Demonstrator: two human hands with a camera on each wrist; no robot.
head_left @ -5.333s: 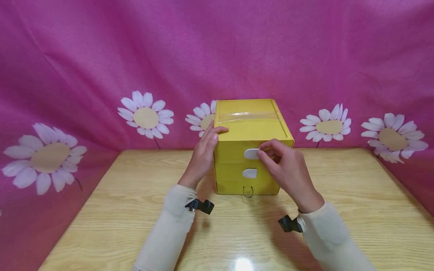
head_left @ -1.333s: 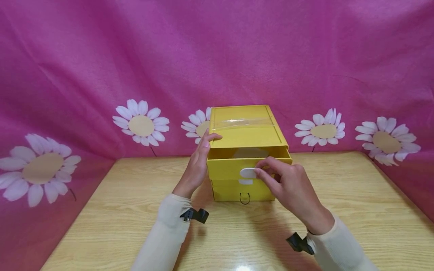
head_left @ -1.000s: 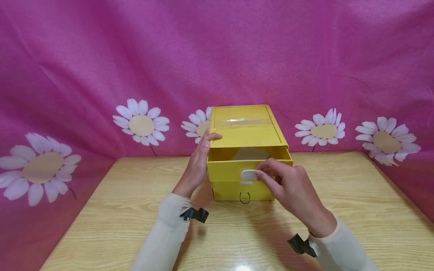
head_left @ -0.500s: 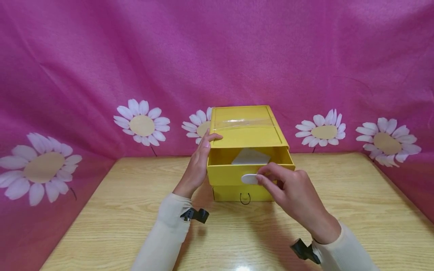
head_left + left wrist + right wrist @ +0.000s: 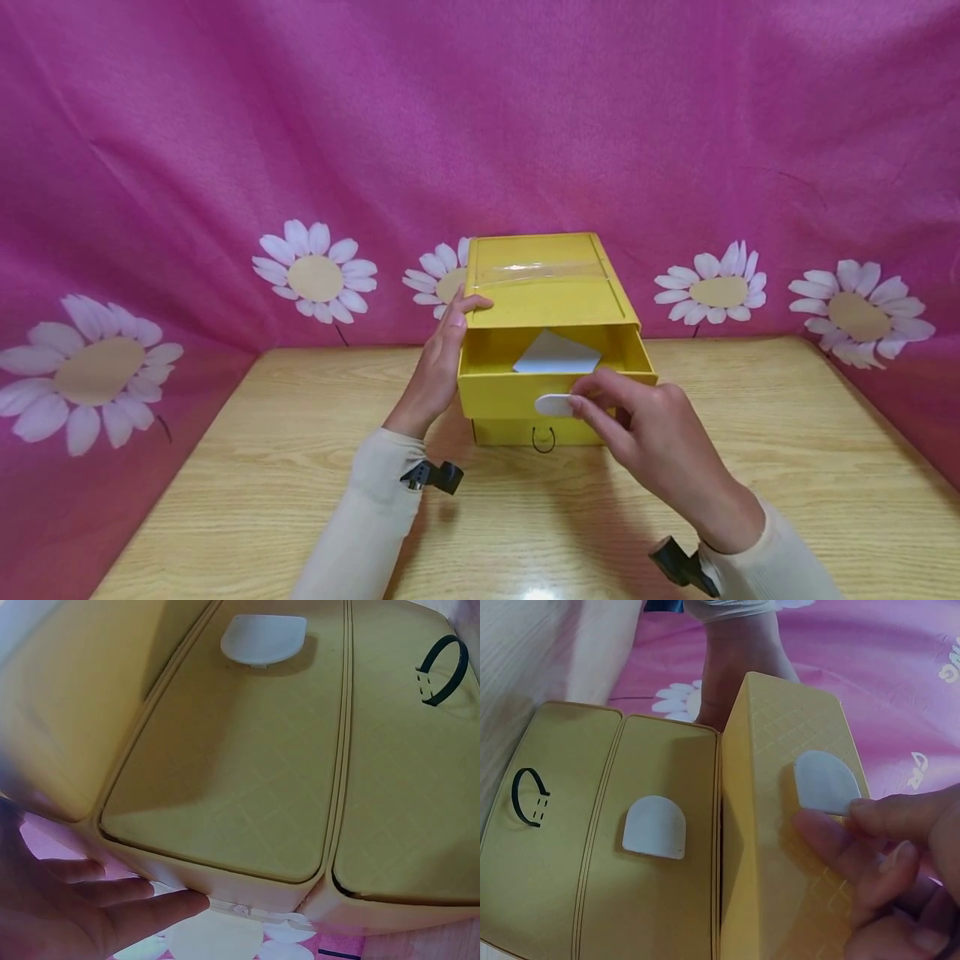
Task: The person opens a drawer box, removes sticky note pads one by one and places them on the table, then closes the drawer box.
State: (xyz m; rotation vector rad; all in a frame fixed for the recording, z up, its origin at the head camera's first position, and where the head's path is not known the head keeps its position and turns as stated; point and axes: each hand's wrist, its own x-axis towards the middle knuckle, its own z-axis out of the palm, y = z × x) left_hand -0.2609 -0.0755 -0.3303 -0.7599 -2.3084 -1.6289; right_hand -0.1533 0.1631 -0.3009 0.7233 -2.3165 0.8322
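A yellow drawer box (image 5: pixel 551 292) with a strip of clear tape across its top stands on the table. Its top drawer (image 5: pixel 495 395) is pulled partway out toward me. My right hand (image 5: pixel 660 442) pinches the white tab handle (image 5: pixel 553 406) of that drawer between thumb and index finger. Inside the drawer lies a flat white piece (image 5: pixel 557 353) with angled edges. My left hand (image 5: pixel 433 371) rests along the box's left side with its fingers fairly straight, a fingertip over the top edge. The middle drawer's white tab (image 5: pixel 654 827) shows in the right wrist view.
The bottom drawer carries a black loop handle (image 5: pixel 543 439). Around the box spreads a wood-grain table (image 5: pixel 300 467). A pink cloth (image 5: pixel 480 108) printed with white daisies hangs behind and at both sides.
The top drawer, closed at first, has slid out toward me with my right hand on its tab, and more of the white piece inside shows. My left hand stays on the box's side.
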